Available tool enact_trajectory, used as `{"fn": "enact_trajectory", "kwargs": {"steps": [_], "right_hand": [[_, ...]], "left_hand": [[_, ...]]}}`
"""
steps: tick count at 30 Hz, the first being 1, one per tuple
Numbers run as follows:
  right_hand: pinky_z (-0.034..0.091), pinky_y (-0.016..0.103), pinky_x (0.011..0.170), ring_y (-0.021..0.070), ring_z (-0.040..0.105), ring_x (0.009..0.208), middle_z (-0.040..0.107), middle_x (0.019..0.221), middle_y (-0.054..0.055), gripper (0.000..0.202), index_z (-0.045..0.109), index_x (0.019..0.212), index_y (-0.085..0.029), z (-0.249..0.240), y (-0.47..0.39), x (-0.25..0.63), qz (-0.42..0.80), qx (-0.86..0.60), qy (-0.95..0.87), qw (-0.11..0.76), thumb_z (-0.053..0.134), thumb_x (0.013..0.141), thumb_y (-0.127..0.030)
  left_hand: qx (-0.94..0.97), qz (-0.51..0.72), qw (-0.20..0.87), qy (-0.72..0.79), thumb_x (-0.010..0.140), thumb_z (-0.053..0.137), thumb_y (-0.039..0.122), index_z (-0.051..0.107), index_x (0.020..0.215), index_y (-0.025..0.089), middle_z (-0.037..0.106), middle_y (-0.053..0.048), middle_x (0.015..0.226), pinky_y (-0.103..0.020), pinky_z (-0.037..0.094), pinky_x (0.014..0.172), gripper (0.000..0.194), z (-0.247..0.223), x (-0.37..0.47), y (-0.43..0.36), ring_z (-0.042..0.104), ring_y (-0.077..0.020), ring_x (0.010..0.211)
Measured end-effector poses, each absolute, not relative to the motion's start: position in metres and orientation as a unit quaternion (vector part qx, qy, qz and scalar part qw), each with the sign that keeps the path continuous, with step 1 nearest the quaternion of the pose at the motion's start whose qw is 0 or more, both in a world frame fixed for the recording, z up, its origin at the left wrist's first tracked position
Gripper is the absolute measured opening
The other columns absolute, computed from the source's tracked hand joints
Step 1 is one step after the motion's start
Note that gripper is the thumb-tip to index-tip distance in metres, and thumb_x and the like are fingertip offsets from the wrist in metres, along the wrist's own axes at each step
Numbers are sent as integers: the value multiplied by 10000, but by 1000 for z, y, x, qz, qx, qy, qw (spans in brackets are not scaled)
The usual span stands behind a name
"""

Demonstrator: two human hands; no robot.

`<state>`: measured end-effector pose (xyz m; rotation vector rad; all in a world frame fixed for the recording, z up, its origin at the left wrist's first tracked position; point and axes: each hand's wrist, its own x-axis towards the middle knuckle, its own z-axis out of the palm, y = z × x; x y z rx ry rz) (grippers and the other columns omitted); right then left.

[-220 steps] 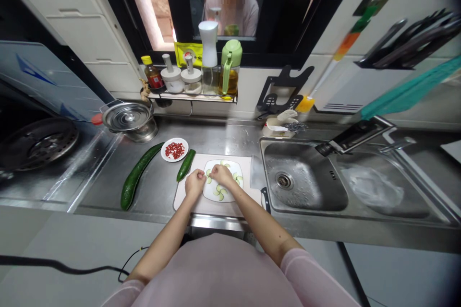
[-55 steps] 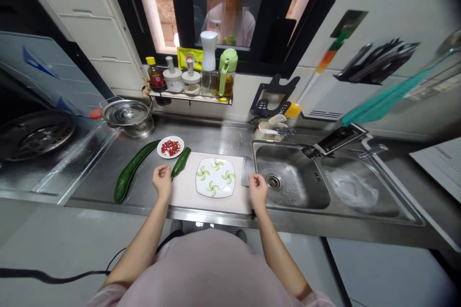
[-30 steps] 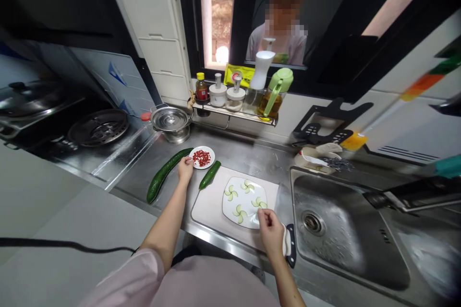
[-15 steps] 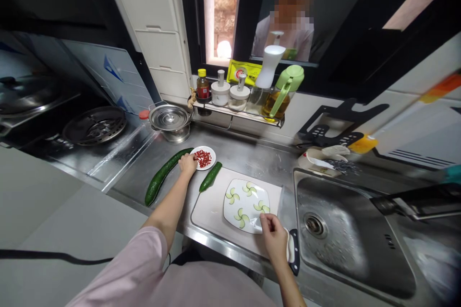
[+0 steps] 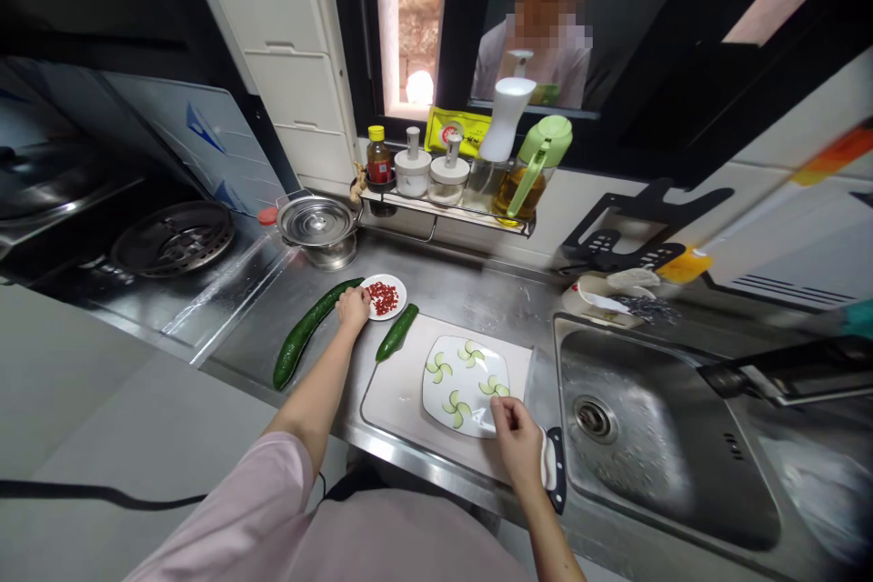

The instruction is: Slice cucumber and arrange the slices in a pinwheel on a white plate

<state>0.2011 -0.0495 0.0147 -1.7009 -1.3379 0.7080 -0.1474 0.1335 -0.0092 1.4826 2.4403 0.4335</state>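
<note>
My left hand [image 5: 354, 307] is closed at the left rim of a small white dish [image 5: 402, 291] of chopped red pieces [image 5: 383, 297]; what its fingers hold, if anything, is hidden. A long cucumber [image 5: 308, 333] lies to its left, and a shorter cucumber piece [image 5: 396, 333] rests partly on the cutting board [image 5: 396, 398]. Over the lower right corner of a square white plate [image 5: 470, 385] is my right hand [image 5: 516, 436], thumb and fingers pinched together, their contents too small to tell. Pale green slices form several pinwheels [image 5: 456, 407] on that plate.
A black knife handle [image 5: 556, 470] lies beside my right hand, left of the steel sink [image 5: 668, 436]. Behind the counter hangs a shelf [image 5: 443, 206] with jars and an oil bottle. A lidded steel pot [image 5: 319, 227] and a stove grate [image 5: 174, 239] are at the left.
The view has shifted slightly. Both hands keep nearly the same places, my left at the small dish and my right at the plate's corner.
</note>
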Motion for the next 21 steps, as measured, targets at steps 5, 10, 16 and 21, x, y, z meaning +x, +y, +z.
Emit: {"fn": "enact_trajectory", "kwargs": {"steps": [5, 10, 16, 21], "right_hand": [[368, 234, 526, 124, 426, 523, 488, 556, -19, 505, 604, 700, -173, 18, -50, 201, 286, -682, -532, 413, 534, 775, -667], [350, 230, 514, 120, 412, 521, 471, 537, -27, 493, 595, 692, -172, 19, -46, 198, 298, -673, -529, 423, 547, 764, -658], [362, 231, 547, 125, 441, 558, 524, 587, -10, 398, 622, 756, -169, 42, -16, 194, 310, -641, -551, 436, 541, 799, -556], [365, 234, 566, 132, 480, 580, 555, 620, -6, 280, 660, 818, -184, 75, 19, 192, 310, -614, -597, 414, 532, 809, -432]], "left_hand": [[428, 289, 212, 830, 790, 606, 264, 654, 753, 187, 663, -111, 954, -366, 430, 858, 98, 0, -148, 129, 594, -259, 990], [371, 429, 357, 742, 770, 612, 252, 628, 751, 160, 682, -41, 776, -270, 475, 730, 95, 15, -131, 125, 621, -160, 750], [455, 492, 409, 619, 742, 649, 330, 646, 813, 156, 654, -24, 771, -245, 467, 694, 187, 34, -75, 103, 581, -135, 714], [589, 423, 368, 583, 791, 595, 278, 653, 820, 170, 644, -31, 834, -255, 460, 727, 125, 51, -19, 81, 537, -127, 701]]}}
